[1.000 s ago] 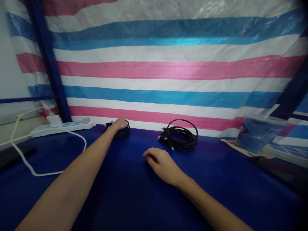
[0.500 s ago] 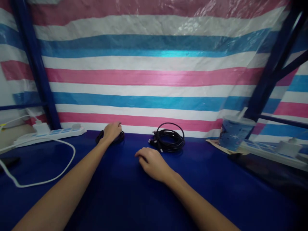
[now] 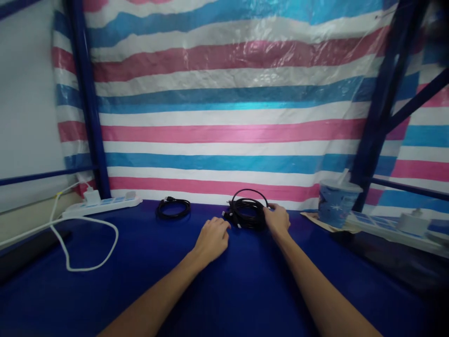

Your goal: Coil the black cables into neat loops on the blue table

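Observation:
Two coiled black cables lie on the blue tabletop. The smaller coil (image 3: 173,216) rests at the left with no hand on it. At the right is the bigger coil (image 3: 247,221), with one loop standing up and several light plug ends on its left side. My right hand (image 3: 278,219) is at that coil's right edge, its fingertips closed on the cable. My left hand (image 3: 212,238) hovers low or rests on the table just left of the plug ends, fingers bent and slightly apart, holding nothing.
A white power strip (image 3: 105,205) with a charger and looping white cable (image 3: 84,269) is at the left, near a dark flat object (image 3: 31,252). A blue cup (image 3: 336,206) with a straw, another power strip (image 3: 382,229) and a black item (image 3: 382,257) are at the right.
My left hand has left the smaller coil and moved right, near the bigger coil's plugs. My right hand has moved right and forward onto the bigger coil. The camera view has tilted up.

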